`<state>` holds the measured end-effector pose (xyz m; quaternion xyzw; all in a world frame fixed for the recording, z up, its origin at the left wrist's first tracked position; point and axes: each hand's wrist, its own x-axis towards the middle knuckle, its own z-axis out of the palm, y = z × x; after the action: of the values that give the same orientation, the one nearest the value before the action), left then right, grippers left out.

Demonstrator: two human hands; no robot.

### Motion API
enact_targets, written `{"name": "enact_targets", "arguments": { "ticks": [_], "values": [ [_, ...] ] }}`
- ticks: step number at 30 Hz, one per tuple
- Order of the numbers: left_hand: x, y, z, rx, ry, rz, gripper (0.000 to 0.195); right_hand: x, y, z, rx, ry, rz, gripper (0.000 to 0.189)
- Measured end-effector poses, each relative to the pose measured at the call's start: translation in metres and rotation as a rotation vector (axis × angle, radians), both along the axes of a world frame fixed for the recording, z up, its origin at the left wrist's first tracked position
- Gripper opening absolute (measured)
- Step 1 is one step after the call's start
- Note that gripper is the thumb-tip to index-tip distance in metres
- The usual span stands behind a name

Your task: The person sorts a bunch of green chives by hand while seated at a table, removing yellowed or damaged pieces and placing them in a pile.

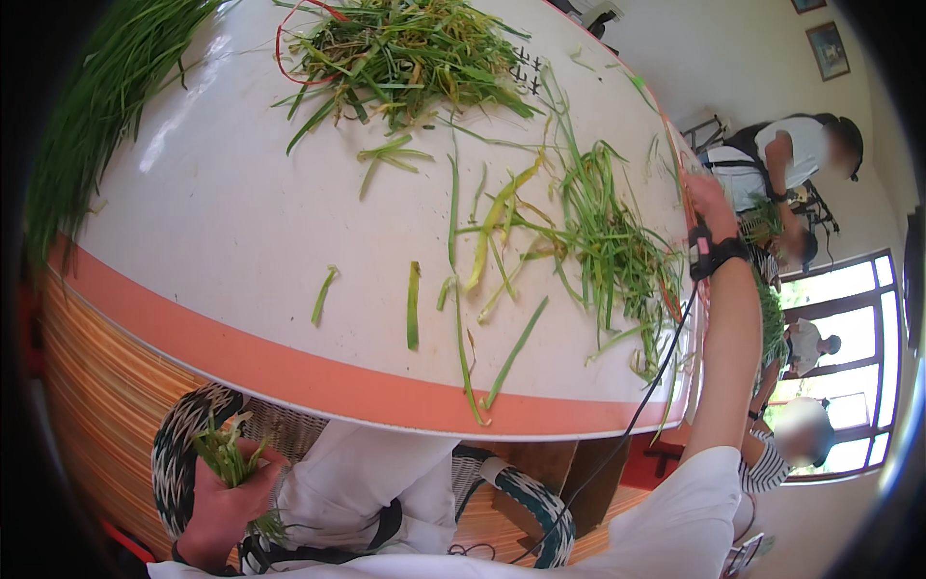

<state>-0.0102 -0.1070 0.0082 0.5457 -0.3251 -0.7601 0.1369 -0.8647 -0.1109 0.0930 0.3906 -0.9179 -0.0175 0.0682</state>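
My left hand, low at the left beside the wicker chair, is closed around a small bunch of green leafy stalks. My right arm reaches along the table's right edge. There my right hand, with dark bands at the wrist, is at the red strings along the edge; its fingers are blurred, so its grip is unclear. A loose heap of green and yellowed leaves lies on the white table, with a red string loop at its left. Thin green stalks lie tangled nearer my right hand.
Long green leaves overhang the table's left end. Trimmed scraps are scattered on top. A black cable runs past the right corner. Woven chair arms flank my lap. Several people are beyond the right edge, one in a white shirt.
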Motion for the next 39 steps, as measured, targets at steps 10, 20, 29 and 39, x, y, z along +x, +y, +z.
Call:
{"name": "enact_targets", "arguments": {
  "ticks": [10,20,29,39],
  "values": [
    [-0.001,0.011,0.001,0.029,0.071,-0.055,0.008,0.134,-0.002,0.004,-0.189,-0.398,0.163,0.025],
    [0.008,0.032,0.021,0.074,0.249,-0.211,0.009,0.299,0.035,0.073,0.143,-0.576,0.485,0.018],
    [0.021,0.052,0.033,-0.106,0.369,-0.221,0.007,0.327,0.072,0.094,-0.344,-0.448,0.567,0.017],
    [0.022,0.070,0.021,-0.245,0.513,-0.206,0.012,0.326,0.102,0.091,-1.260,-0.630,0.328,0.017]
  ]
}}
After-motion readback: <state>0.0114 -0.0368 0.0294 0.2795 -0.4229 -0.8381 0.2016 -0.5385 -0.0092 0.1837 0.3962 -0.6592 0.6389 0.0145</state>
